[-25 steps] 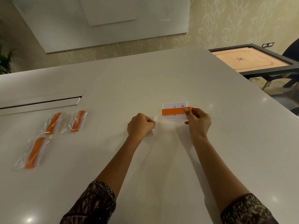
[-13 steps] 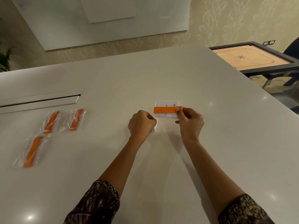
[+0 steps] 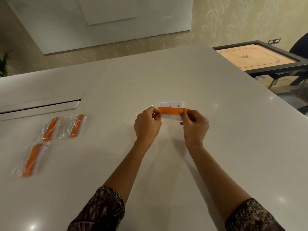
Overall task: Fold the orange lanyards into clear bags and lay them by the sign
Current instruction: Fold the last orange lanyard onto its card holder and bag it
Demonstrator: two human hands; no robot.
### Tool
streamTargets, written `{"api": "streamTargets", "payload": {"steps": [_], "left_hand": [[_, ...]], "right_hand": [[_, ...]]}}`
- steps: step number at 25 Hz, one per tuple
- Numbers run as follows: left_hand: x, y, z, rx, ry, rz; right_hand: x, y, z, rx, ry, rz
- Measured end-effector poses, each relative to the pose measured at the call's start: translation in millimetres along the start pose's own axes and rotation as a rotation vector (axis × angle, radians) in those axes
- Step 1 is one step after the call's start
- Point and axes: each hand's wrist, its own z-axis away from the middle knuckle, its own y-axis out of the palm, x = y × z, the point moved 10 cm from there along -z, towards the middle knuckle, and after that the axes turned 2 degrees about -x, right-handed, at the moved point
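A folded orange lanyard [image 3: 169, 110] is held flat above a small white sign card [image 3: 172, 104] near the table's middle. My right hand [image 3: 194, 125] pinches the lanyard's right end with thumb on top. My left hand [image 3: 147, 125] pinches a thin clear bag [image 3: 154, 107] at the lanyard's left end; the bag is barely visible. Three bagged orange lanyards lie at the left: one [image 3: 50, 128], a second [image 3: 76, 125] beside it, and a third [image 3: 30, 160] nearer me.
The white table [image 3: 166, 77] has a long recessed slot [image 3: 40, 105] at the left. Its right edge runs diagonally; beyond it stands a dark-framed carrom board [image 3: 256, 56] and part of a chair [image 3: 300, 45]. A plant [image 3: 4, 63] shows at far left.
My right hand has carried the lanyard leftward, and my left hand has risen to meet its left end with the clear bag.
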Motion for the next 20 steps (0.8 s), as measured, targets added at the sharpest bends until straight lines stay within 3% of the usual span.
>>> {"api": "streamTargets", "payload": {"steps": [9, 20], "left_hand": [[-13.9, -17.7, -5.8, -0.126, 0.067, 0.011], [-45.8, 15.6, 11.8, 0.034, 0.037, 0.281]], "right_hand": [[0.6, 9.5, -0.9, 0.095, -0.036, 0.020], [-4.5, 0.5, -6.4, 0.053, 0.019, -0.053]]}}
